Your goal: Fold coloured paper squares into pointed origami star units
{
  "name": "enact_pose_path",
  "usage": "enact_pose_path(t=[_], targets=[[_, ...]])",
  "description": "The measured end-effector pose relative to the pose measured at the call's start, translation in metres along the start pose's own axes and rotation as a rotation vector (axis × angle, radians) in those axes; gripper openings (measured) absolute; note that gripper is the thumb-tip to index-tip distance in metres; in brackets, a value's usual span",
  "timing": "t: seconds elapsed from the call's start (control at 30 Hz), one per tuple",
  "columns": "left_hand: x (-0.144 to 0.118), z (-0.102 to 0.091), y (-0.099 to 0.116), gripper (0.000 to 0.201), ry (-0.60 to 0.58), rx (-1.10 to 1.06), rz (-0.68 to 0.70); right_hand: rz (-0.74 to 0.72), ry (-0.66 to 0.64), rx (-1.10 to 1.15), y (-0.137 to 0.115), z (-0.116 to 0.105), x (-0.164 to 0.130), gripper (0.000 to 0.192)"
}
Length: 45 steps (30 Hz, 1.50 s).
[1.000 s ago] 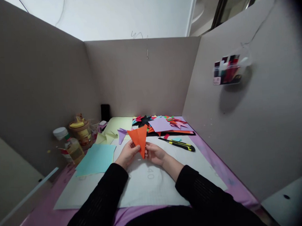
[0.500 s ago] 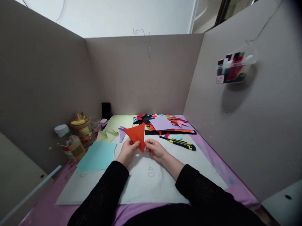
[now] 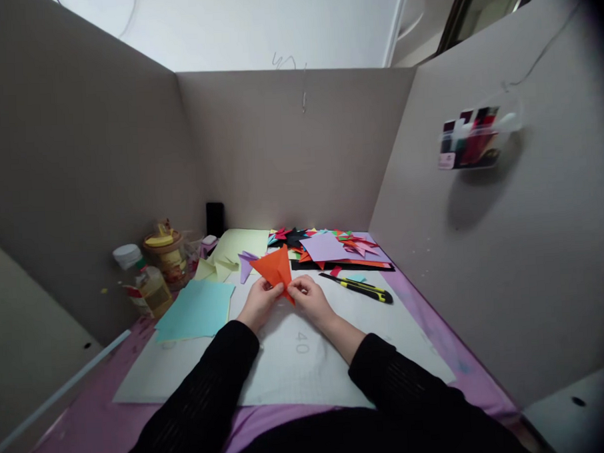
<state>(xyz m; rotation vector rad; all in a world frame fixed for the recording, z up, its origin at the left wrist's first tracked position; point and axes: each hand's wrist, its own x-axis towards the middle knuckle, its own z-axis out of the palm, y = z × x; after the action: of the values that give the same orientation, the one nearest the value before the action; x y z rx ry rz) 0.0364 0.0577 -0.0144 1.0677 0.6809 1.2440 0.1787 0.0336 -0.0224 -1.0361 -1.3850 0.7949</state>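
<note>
Orange folded paper (image 3: 275,269) | frame centre, above white mat (image 3: 298,360) | long axis near upright, narrow tip down | left hand (image 3: 258,304) + right hand (image 3: 310,299) close together, both pinching its lower tip | knife (image 3: 357,288) to the right.

Dim booth, lit from above the back; the clear plastic wall pocket (image 3: 473,139) casts a soft shadow; edges bend, right corner vignetted.

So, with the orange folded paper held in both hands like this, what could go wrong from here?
1. The left hand and right hand pinch only the lower tip of the orange folded paper; its folds might slip out of line.
2. The utility knife lies close to the right hand; a wide movement could knock it.
</note>
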Motion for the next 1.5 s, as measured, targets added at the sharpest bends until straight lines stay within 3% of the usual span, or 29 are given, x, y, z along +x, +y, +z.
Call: enact_pose_path(t=[0.17, 0.27, 0.5, 0.67, 0.87, 1.13, 1.27, 1.33, 1.5], targets=[[-0.002, 0.002, 0.006, 0.031, 0.037, -0.020, 0.016, 0.037, -0.053, 0.102, 0.003, 0.002, -0.001, 0.026], [-0.004, 0.005, 0.009, 0.030, 0.025, -0.011, -0.005, 0.108, -0.043, 0.225, 0.003, 0.004, -0.001, 0.022], [-0.003, 0.008, 0.003, 0.036, 0.022, 0.112, -0.025, 0.209, 0.107, 0.382, 0.005, 0.007, 0.001, 0.027], [-0.003, 0.009, -0.005, 0.036, 0.029, 0.118, -0.013, 0.180, 0.110, 0.334, 0.004, 0.008, -0.001, 0.032], [0.001, 0.005, -0.007, 0.036, 0.121, -0.005, 0.026, 0.168, 0.048, 0.229, -0.004, 0.011, -0.006, 0.031], [0.004, 0.001, -0.003, 0.037, 0.122, -0.076, 0.053, 0.228, 0.003, 0.164, -0.009, 0.015, -0.012, 0.032], [0.005, -0.003, 0.003, 0.036, 0.207, -0.056, 0.079, 0.271, -0.064, 0.147, -0.005, 0.014, -0.012, 0.038], [0.005, -0.004, 0.006, 0.038, 0.189, 0.011, 0.079, 0.243, -0.050, 0.174, -0.003, 0.011, -0.010, 0.039], [-0.002, 0.005, 0.008, 0.044, 0.003, 0.160, 0.037, 0.177, 0.037, 0.181, -0.004, 0.003, 0.000, 0.023]])
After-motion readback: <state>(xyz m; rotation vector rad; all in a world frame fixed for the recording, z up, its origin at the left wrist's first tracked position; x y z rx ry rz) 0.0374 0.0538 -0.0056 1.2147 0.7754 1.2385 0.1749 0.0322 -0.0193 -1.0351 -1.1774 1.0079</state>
